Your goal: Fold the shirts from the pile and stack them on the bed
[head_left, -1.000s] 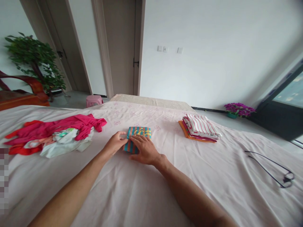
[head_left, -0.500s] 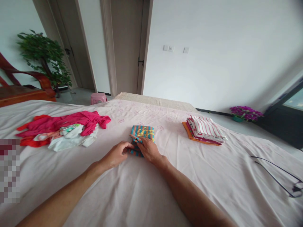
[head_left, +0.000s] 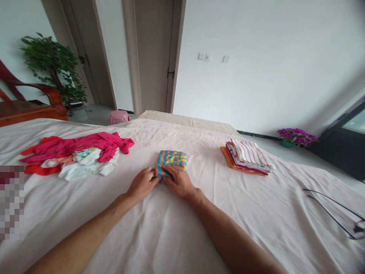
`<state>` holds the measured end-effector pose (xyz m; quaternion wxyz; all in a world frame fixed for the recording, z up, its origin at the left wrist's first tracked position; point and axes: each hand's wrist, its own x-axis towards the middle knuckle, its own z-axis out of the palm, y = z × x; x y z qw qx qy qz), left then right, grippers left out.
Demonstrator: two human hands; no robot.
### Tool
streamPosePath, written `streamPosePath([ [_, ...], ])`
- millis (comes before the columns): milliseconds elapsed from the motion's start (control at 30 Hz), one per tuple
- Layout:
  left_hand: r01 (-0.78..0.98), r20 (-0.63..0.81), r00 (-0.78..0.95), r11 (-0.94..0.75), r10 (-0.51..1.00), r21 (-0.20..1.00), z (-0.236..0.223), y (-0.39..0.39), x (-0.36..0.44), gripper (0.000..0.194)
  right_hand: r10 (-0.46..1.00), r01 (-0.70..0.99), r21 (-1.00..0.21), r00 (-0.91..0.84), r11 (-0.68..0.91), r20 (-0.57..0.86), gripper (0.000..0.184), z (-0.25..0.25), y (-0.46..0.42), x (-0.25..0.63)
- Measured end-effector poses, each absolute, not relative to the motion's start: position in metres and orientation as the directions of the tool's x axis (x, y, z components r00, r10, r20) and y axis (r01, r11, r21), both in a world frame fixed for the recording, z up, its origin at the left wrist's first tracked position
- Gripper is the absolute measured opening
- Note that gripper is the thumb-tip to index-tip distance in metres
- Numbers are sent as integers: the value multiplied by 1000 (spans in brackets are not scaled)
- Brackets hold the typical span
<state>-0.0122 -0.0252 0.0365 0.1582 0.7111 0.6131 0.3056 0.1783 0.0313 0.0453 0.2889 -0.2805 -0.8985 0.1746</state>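
Note:
A blue-and-orange striped garment (head_left: 172, 157) with yellow lettering lies folded into a small square on the sheet. My left hand (head_left: 143, 183) closes its fingertips on the near left corner of it. Over the near edge, my right hand (head_left: 180, 182) has bent fingers on top and the thumb low at the front, gripping the fabric. Both hands hide part of that near edge.
Left of my hands lies a loose heap of pink, red and white clothes (head_left: 76, 148). To the right is a folded stack of clothes (head_left: 247, 156), striped one on top. Eyeglasses (head_left: 333, 213) rest near the right edge of the sheet (head_left: 159, 236).
The near flap of the striped garment now lies further toward me, with my left fingers at its corner. My right hand still rests over the near edge.

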Motion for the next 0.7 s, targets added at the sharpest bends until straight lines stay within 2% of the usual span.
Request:
streamPosePath([
  [167,854,233,-10,-113,972,508,36,-30,-15,28,513,370,-383,-762,846,397,52,52,26,181],
  [433,905,280,-42,-82,959,418,33,-32,-16,21,501,412,-320,-817,853,284,43,54,28,185],
  [600,883,275,-73,-67,959,465,29,-34,-21,16,497,420,-309,-835,853,236,45,50,28,186],
  [700,840,336,-160,-50,928,540,36,-35,-26,25,485,385,-360,-840,850,246,43,50,29,186],
])
